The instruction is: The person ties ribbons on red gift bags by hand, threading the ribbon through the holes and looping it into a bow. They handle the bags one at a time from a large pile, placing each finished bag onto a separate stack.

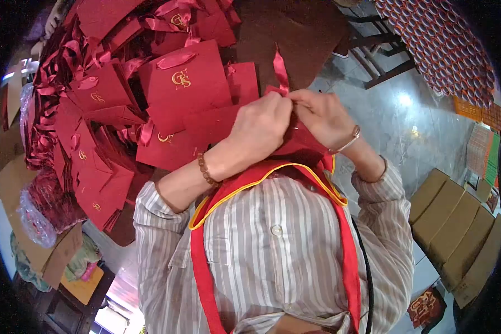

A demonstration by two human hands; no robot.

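Note:
My left hand [260, 123], with a beaded bracelet at the wrist, is closed at the top edge of a dark red paper gift bag [303, 139]. My right hand [324, 116], wearing a thin bangle, pinches beside it, thumb and fingers pressed together. A red satin ribbon [280, 69] rises between the two hands, its loose end pointing away from me. My fingers hide where the ribbon meets the bag. Left of my hands lies a red gift bag [186, 83] with gold lettering and a ribbon handle.
A heap of similar red bags [89, 150] covers the left of the brown table [289, 33]. Cardboard [453, 228] stands at the right. A stool [378, 55] and a patterned red-and-white stack [440, 44] are at the far right. Plastic-wrapped material [39, 217] sits at the left.

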